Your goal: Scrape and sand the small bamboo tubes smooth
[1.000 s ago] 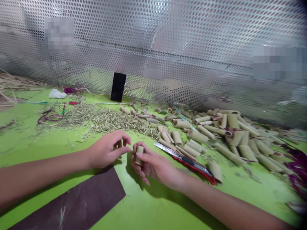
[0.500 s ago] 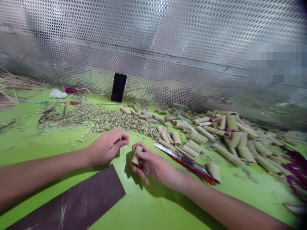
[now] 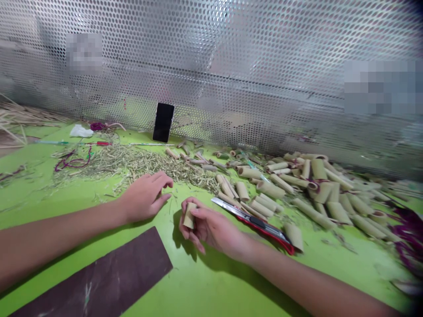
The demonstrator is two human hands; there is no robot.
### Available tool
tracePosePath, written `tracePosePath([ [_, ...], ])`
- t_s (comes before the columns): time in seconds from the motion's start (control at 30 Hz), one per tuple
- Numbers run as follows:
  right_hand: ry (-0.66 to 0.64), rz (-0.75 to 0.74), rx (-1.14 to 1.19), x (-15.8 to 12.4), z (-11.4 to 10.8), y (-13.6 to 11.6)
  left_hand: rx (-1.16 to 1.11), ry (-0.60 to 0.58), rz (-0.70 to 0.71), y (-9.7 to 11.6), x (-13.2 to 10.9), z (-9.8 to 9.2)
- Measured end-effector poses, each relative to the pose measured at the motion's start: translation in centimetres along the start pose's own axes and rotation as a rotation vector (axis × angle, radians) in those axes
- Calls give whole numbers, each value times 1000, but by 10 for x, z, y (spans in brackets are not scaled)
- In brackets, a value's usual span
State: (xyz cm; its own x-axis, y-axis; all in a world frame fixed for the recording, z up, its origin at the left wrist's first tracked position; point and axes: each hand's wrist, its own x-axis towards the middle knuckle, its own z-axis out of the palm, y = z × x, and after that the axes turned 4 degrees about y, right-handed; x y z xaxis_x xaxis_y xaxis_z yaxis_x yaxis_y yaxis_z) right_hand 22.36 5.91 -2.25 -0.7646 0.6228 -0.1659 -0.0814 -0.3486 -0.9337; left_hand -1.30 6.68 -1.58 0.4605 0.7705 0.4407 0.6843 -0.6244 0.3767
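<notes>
My right hand [image 3: 208, 226] holds a short, pale tube piece [image 3: 189, 215], like cut bamboo or reed, between thumb and fingers. To its left, my left hand [image 3: 148, 196] hovers over or rests on the green tabletop, thumb and curled fingers apart, nothing seen between them. A dark brown flat strip [image 3: 109, 275] lies below my left forearm. Just right of my right hand lies a red and black utility knife [image 3: 254, 222] with its blade out. Beyond my hands spreads a heap of straw-coloured shavings [image 3: 132, 163].
A pile of cut tube pieces [image 3: 313, 189] covers the right side, with purple fibre [image 3: 408, 233] at its edge. A phone [image 3: 163, 122] leans against the perforated metal screen [image 3: 205, 57]. White tissue [image 3: 81, 130], purple cord [image 3: 74, 163] and long thin stalks [image 3: 29, 110] lie at the left.
My left hand has drawn slightly left, and its thumb and fingertips have parted. My right hand keeps hold of the tube piece, now tilted a little more upright.
</notes>
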Motion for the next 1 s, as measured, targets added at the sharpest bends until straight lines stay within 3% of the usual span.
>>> tracePosePath([
  [0.3,110,-3,39,3,10,-4,-75,-3,377,27,-6,-1],
  [0.57,178,-17,-262,-3,21,-5,33,28,425,36,-5,0],
  [0.77,124,-7,-253,-4,21,-10,91,47,456,34,-6,1],
  [1.0,220,29,-229,-6,24,-8,20,-13,390,34,-7,1],
])
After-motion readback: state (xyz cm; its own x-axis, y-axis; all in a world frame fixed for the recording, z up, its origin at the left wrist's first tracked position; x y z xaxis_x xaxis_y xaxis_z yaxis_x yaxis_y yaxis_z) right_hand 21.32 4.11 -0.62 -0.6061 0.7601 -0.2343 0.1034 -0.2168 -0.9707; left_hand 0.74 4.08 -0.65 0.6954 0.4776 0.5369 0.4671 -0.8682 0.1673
